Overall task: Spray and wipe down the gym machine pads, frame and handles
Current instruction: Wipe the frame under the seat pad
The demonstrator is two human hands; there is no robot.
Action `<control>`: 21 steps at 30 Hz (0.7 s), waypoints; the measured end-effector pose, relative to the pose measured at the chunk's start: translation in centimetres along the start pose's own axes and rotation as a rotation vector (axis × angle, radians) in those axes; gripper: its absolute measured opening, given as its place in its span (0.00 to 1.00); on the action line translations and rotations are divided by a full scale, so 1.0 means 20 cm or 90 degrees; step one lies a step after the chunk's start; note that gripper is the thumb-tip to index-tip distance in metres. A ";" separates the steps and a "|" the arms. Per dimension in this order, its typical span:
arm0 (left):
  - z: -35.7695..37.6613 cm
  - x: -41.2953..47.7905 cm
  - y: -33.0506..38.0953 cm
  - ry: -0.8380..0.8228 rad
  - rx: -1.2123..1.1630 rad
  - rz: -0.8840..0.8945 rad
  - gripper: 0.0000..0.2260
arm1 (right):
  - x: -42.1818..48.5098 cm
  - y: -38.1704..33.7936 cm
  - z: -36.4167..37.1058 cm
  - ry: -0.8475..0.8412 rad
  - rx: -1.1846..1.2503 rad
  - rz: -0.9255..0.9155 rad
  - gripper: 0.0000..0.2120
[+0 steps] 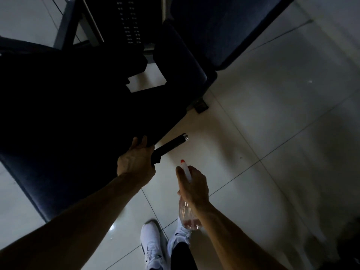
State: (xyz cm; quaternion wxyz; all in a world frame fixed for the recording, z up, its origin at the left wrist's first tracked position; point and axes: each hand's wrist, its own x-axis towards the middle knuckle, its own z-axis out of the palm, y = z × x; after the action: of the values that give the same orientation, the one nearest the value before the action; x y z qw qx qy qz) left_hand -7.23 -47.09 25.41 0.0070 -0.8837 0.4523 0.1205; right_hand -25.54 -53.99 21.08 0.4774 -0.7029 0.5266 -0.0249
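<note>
Head view, spraying step. The right hand (pixel 193 184) is gripping the neck of the spray bottle (pixel 188 215), fingers wrapped round its white head and the red nozzle tip pointing up toward the handle (pixel 169 146), which is projecting from under the dark pad (pixel 58 114) just above. The left hand (pixel 136 160) is curling its fingers over the near edge of that pad, beside the handle's base; whether a cloth is lying under the palm cannot be told in the shadow. The bottle is hanging low over the tiled floor (pixel 272 114), apart from the machine. The next move is probably calling for raising the nozzle toward handle or pad, squeezing, then wiping.
</note>
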 end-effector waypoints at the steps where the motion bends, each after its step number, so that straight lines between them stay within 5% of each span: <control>1: 0.00 0.00 0.02 0.017 -0.022 0.008 0.12 | 0.00 0.01 0.00 0.014 0.017 -0.001 0.18; 5: -0.01 -0.01 0.15 0.047 -0.176 0.015 0.10 | 0.02 0.02 -0.07 0.027 0.130 -0.011 0.11; 9: 0.07 -0.02 0.36 -0.129 -0.300 -0.021 0.07 | 0.04 0.12 -0.21 0.027 0.183 -0.049 0.22; 14: 0.28 0.06 0.62 -0.317 -0.519 -0.192 0.07 | 0.12 0.42 -0.38 0.147 0.012 -0.044 0.17; 21: 0.89 0.22 0.82 -0.366 -0.772 -0.471 0.11 | 0.41 1.08 -0.36 0.239 -0.052 -0.045 0.08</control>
State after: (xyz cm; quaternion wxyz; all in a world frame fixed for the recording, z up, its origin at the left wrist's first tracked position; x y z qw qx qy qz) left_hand -21.53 -58.17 8.69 -0.3219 -0.7606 -0.0377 0.5626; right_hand -41.32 -64.63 6.10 0.3407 -0.7230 0.5819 -0.1505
